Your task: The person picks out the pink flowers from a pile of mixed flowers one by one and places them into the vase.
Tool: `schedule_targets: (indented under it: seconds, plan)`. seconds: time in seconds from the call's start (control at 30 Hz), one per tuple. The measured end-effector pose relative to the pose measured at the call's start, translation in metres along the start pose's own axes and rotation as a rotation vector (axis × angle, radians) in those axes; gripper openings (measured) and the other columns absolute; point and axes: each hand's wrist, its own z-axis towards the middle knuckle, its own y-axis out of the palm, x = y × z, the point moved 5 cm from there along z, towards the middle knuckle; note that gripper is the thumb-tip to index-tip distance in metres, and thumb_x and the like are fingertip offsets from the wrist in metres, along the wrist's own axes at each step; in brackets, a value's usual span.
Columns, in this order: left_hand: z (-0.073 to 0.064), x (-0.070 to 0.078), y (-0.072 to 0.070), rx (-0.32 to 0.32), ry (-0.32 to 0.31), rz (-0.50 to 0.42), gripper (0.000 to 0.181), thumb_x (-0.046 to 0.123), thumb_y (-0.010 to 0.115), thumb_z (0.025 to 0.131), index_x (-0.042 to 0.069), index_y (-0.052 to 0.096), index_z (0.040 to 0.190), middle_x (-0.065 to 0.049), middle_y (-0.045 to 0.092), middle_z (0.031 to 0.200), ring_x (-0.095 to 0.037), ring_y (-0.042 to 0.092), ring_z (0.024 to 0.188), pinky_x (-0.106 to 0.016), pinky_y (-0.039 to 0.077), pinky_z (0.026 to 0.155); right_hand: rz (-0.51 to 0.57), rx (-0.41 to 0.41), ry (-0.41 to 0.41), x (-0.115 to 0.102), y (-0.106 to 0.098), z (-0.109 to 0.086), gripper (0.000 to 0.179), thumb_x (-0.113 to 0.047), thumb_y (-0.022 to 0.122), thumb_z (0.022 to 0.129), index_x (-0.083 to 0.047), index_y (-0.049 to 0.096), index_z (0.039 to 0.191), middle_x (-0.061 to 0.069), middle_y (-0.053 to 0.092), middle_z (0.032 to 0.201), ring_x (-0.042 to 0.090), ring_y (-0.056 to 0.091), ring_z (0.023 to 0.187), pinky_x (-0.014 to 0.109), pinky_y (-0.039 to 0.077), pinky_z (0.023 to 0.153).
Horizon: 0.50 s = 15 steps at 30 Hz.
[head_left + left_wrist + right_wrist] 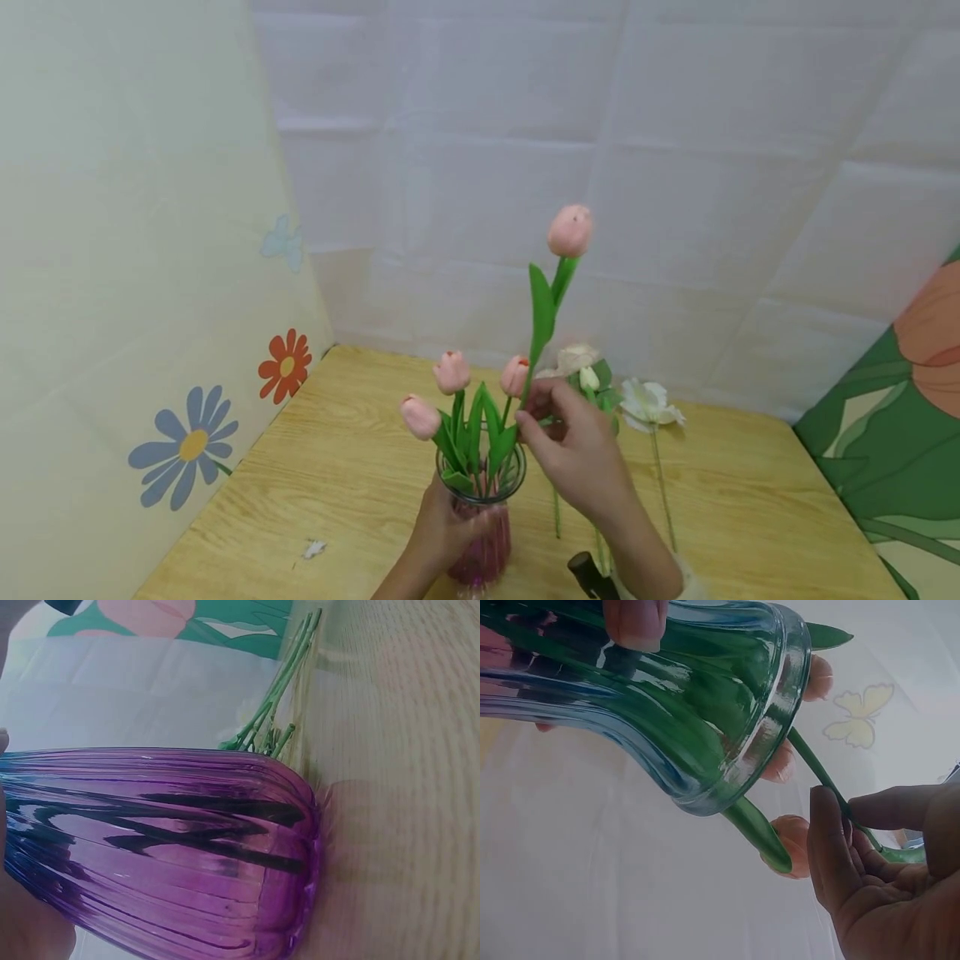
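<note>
A ribbed glass vase (483,550), purple at the base and bluish toward its mouth, stands close over the table with several pink tulips (452,372) in it. My left hand (438,525) grips the vase around its side. Between thumb and fingers, my right hand (577,446) pinches the green stem (821,772) of another pink tulip (570,232), whose bloom rises above the others. That stem leads down to the vase's rim (780,727) in the right wrist view. Dark stems show through the purple glass (165,832) in the left wrist view.
Behind the right hand lie a pale rose (577,358), a white flower (651,404) and green stems (277,690) on the wooden table (300,467). A dark cylindrical object (588,575) is near the right forearm. Cloth-covered walls stand left, behind and right.
</note>
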Motion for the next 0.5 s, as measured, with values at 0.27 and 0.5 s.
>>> schedule_targets:
  seconds: [0.27,0.5]
  plan:
    - [0.001,-0.001,0.000,-0.005,-0.031,0.015,0.069,0.024,0.081,0.084,0.010,0.042,0.140,-0.007,0.062,0.132,-0.027,0.061,0.121,-0.038,0.051,0.106,-0.044,0.015,0.007,0.001,0.007,-0.005,0.021,0.006,0.069,0.088,0.000,0.063,0.108,0.007,0.067,0.092,0.017,0.068,0.084,0.024,0.062,0.073]
    - [0.000,-0.002,-0.001,0.008,-0.017,0.032,0.070,0.023,0.081,0.083,0.011,0.042,0.140,-0.007,0.062,0.132,-0.027,0.062,0.121,-0.039,0.052,0.106,-0.109,-0.016,0.022,0.004,0.018,-0.012,0.022,0.003,0.070,0.090,-0.008,0.065,0.108,-0.002,0.066,0.095,0.013,0.066,0.089,0.023,0.061,0.074]
